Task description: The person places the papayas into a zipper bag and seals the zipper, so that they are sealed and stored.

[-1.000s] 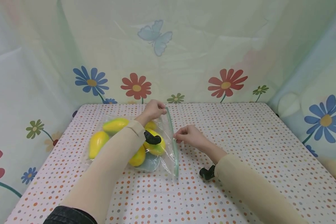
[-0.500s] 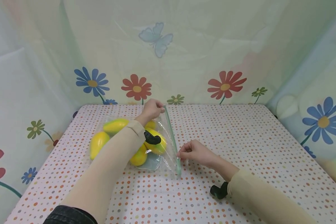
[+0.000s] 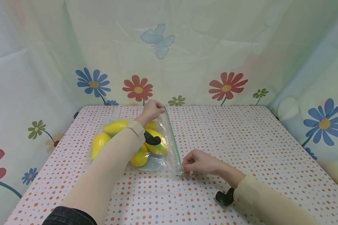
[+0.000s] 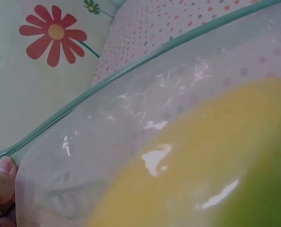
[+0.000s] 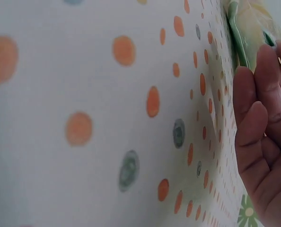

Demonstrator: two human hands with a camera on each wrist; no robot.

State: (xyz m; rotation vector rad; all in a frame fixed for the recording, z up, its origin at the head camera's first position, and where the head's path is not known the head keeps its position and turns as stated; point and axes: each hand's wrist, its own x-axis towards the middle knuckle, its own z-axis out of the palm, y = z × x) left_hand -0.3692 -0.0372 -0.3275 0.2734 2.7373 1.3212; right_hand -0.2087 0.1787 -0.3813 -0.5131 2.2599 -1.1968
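A clear zip bag [image 3: 169, 150] with a green zip strip along its right edge lies on the table. Inside it are several yellow mangoes [image 3: 99, 143] tinged with green, partly hidden behind my left sleeve. My left hand [image 3: 152, 110] pinches the far end of the strip; in the left wrist view, the thumb [image 4: 5, 168] presses at that corner, and a blurred mango fills the lower right. At the strip's near end, my right hand [image 3: 200, 162] pinches the edge between thumb and forefinger. The right wrist view shows its fingers curled beside the bag [image 5: 254, 23].
The table is covered by a dotted cloth [image 3: 228, 131]. A flowered curtain [image 3: 191, 56] stands behind it and on both sides. A black wrist camera [image 3: 225, 197] juts from the right sleeve, and another [image 3: 152, 139] from the left.
My right hand has slid along the green strip toward me, from its middle to its near end. The left hand has stayed at the far corner, and the strip looks straighter.
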